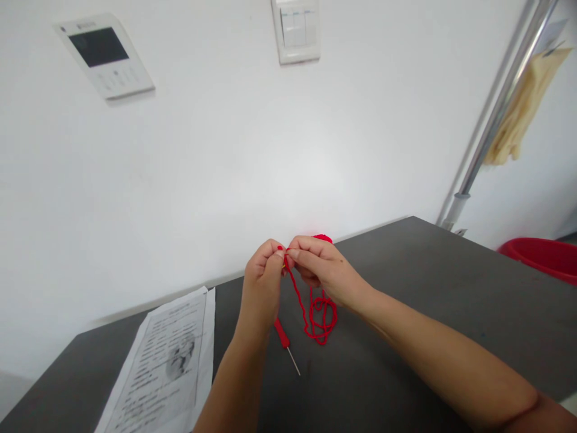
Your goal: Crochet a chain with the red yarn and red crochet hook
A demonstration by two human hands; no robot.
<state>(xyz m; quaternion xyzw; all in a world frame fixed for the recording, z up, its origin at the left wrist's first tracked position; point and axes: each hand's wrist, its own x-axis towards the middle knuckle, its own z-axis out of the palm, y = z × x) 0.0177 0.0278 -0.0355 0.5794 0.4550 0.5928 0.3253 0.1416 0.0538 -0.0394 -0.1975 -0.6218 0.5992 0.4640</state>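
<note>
Red yarn (pixel 295 287) runs down from between my two hands to a loose tangle of loops on the dark table. My left hand (pixel 265 267) pinches the yarn near its end, thumb against the fingers. Close beside it, my right hand (pixel 318 261) also pinches the yarn, with the fingertips of both hands almost touching. A small yellowish bit shows between the fingers, too small to name. Behind my right hand the red yarn ball (pixel 323 238) is mostly hidden. Below my left hand lies a crochet hook (pixel 282 334) with a red handle and a thin metal shaft.
Printed sheets (pixel 169 355) lie on the dark table (pixel 406 288) at the left. The table's back edge meets a white wall carrying an intercom panel (pixel 106 57) and a switch plate (pixel 297 30). A red basin (pixel 541 255) and a metal pole (pixel 500 120) stand to the right.
</note>
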